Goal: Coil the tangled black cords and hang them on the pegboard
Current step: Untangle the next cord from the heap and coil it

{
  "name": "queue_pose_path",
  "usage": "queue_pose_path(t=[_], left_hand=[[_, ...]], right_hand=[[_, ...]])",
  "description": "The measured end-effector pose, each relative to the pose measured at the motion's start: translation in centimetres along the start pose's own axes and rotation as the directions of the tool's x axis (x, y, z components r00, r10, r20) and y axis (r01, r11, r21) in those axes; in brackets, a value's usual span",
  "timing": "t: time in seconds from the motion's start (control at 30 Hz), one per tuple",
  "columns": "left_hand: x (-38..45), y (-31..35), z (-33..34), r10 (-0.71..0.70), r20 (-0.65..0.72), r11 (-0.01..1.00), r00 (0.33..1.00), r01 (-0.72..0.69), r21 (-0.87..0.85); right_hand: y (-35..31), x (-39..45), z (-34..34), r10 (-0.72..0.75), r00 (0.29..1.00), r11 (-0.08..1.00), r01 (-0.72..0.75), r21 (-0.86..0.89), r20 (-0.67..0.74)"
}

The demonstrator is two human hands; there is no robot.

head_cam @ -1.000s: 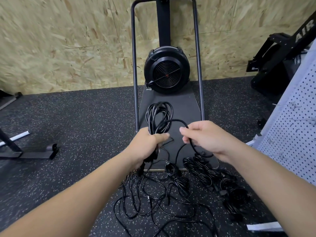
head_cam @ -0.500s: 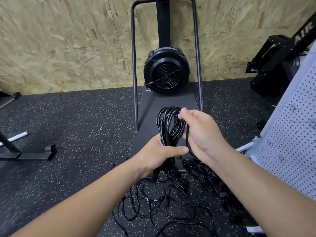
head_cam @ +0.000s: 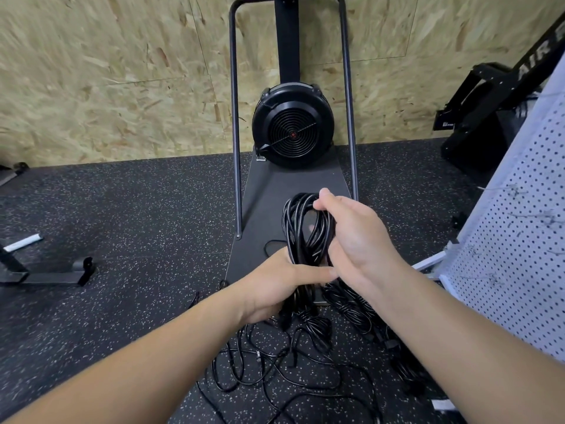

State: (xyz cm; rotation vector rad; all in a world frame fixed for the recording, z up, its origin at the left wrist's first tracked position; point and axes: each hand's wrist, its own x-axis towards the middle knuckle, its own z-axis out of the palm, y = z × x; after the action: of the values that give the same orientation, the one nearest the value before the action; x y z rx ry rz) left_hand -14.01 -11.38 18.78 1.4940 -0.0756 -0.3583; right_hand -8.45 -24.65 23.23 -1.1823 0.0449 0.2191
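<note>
A coil of black cord stands upright in front of me. My left hand grips its lower end, fingers curled round the bundle. My right hand is at the coil's upper right side, thumb and fingertips pinching the loops near the top. More black cords lie tangled on the floor below my hands, and another bundle lies to the right under my right forearm. The white pegboard leans at the right edge.
A black fan machine with a tall metal frame stands on a dark base plate against the chipboard wall. Black gym equipment is at the far right, a black metal foot at the left. The floor is speckled rubber.
My right hand has brought a loop of cord from the right up onto the coil's top. The coil has shifted right and grown thicker. My left hand keeps its hold.
</note>
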Motion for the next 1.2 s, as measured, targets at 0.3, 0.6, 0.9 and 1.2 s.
queue_pose_path(t=[0.3,0.6,0.9,1.2], left_hand=[[-0.3,0.1,-0.2,-0.011,-0.072,0.99,0.997,0.021,0.137],[0.2,1.2,-1.2,0.035,-0.227,0.997,0.973,-0.05,-0.059],[1.2,3.6,-4.1,0.071,-0.266,0.896,0.961,-0.179,-0.407],[0.1,3.8,-6.3,0.019,-0.112,0.936,0.994,-0.056,-0.346]], right_hand=[[-0.4,-0.3,-1.0,-0.265,0.962,0.937,0.273,-0.217,0.066],[-0.3,1.0,-2.6,-0.12,0.973,0.915,0.186,-0.357,0.198],[3.2,1.0,-3.8,0.399,0.731,0.662,0.187,-0.725,0.553],[2.2,2.4,-4.1,0.347,0.829,0.523,0.217,-0.824,0.438]])
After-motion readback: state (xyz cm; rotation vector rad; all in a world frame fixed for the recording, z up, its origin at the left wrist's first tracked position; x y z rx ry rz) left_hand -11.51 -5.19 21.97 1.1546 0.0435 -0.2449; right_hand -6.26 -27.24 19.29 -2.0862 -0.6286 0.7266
